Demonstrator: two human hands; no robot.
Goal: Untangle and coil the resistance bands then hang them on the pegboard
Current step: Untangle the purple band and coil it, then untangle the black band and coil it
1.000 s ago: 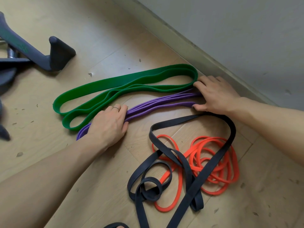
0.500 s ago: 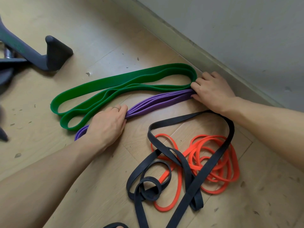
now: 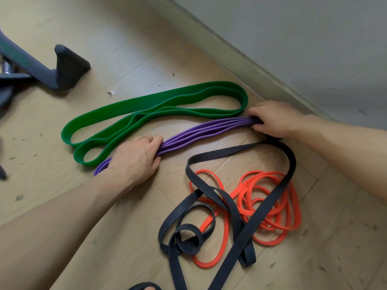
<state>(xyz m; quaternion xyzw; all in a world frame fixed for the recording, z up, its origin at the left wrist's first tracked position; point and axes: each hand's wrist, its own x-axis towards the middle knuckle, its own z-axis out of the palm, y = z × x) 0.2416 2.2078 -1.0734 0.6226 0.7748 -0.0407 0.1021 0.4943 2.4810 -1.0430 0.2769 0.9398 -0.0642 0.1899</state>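
Two hands hold the purple band [image 3: 201, 131], which lies folded in long strands on the wood floor [image 3: 129, 59]: the left hand [image 3: 134, 162] has its grip curled round one end and the right hand [image 3: 274, 120] pinches the other end by the wall [image 3: 293, 38]. Just beside it lies the folded green band [image 3: 150, 114], while the black band [image 3: 240, 206] and orange band [image 3: 270, 208] sit tangled together nearer the person.

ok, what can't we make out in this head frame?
- Purple band: both ends hidden, one under the left hand, one inside the right hand.
- Black band: cut off by the bottom edge.
- Orange band: crossings hidden under the black band.
- Pegboard: out of view.
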